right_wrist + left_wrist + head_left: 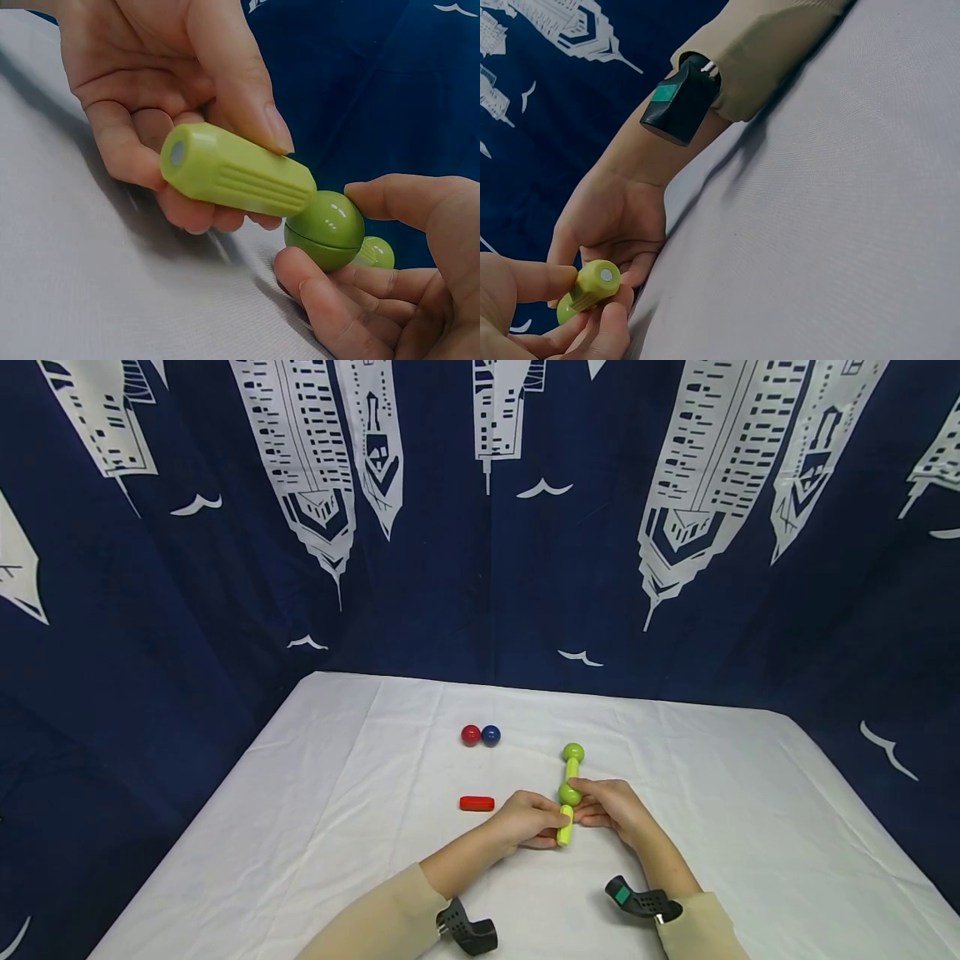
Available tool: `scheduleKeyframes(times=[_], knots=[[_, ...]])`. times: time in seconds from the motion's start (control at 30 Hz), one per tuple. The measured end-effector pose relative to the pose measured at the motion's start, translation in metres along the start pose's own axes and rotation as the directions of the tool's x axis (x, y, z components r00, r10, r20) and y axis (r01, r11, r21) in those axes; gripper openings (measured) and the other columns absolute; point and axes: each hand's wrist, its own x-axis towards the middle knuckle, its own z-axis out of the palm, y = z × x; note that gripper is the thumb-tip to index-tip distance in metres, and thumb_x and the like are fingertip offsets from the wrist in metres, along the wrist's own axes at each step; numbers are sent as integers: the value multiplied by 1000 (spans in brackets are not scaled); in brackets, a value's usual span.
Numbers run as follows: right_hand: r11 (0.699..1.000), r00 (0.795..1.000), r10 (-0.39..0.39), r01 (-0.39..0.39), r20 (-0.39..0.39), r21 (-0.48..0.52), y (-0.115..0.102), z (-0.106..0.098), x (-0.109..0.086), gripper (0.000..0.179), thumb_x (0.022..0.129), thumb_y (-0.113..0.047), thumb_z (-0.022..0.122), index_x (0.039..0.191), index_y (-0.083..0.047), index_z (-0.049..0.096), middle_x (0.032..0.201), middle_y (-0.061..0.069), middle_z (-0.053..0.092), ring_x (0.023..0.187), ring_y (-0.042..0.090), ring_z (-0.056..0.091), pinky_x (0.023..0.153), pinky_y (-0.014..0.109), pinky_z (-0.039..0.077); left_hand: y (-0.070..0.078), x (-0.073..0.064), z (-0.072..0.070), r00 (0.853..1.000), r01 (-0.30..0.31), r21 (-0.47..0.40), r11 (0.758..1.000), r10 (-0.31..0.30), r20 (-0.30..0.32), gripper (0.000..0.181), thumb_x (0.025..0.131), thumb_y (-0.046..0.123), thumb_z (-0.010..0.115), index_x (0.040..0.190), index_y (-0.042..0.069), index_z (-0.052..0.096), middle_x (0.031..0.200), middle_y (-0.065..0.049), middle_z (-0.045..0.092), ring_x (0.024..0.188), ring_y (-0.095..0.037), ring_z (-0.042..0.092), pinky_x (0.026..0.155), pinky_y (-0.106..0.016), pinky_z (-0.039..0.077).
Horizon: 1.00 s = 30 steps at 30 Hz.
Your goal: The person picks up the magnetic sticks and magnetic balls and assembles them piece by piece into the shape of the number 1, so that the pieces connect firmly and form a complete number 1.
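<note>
My left hand [528, 818] pinches a yellow-green ribbed rod [240, 171] between thumb and fingers; a small grey disc shows on its near end. With thumb and fingertips, my right hand [611, 806] grips a glossy green ball [326, 229]. The rod's far end meets this ball in the right wrist view. Beyond it, another yellow-green rod [572, 767] runs to a second green ball [573, 752], all in one line. In the left wrist view the held rod's end [598, 279] faces the camera, and the balls are mostly hidden behind it.
A red rod [477, 803] lies on the white cloth-covered table [375, 760], left of my hands. Farther back, a red ball [471, 735] and a blue ball [491, 736] sit side by side. A dark blue printed curtain [450, 610] hangs behind the table.
</note>
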Motion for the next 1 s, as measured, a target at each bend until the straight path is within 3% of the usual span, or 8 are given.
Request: scheduleKeyframes(times=[0.43,1.0], knots=[[1000,1000,16,-16,-19,12,-2,1,-1,47,92,-27,65,113,14,59,71,3,67,58,9,65,57,21,55,-1,7,7,1000,13,19,1000,-13,-27,16,87,9,73,97,-2,67,79,-4,67,68,-9,64,64,-23,57],[1000,1000,15,-15,-15,27,0,0,0,46,92,-26,65,113,14,60,71,3,67,58,9,66,58,22,56,-9,11,9,998,-21,17,1000,22,-53,17,87,10,72,98,-3,68,79,-3,67,69,-9,64,65,-24,57]])
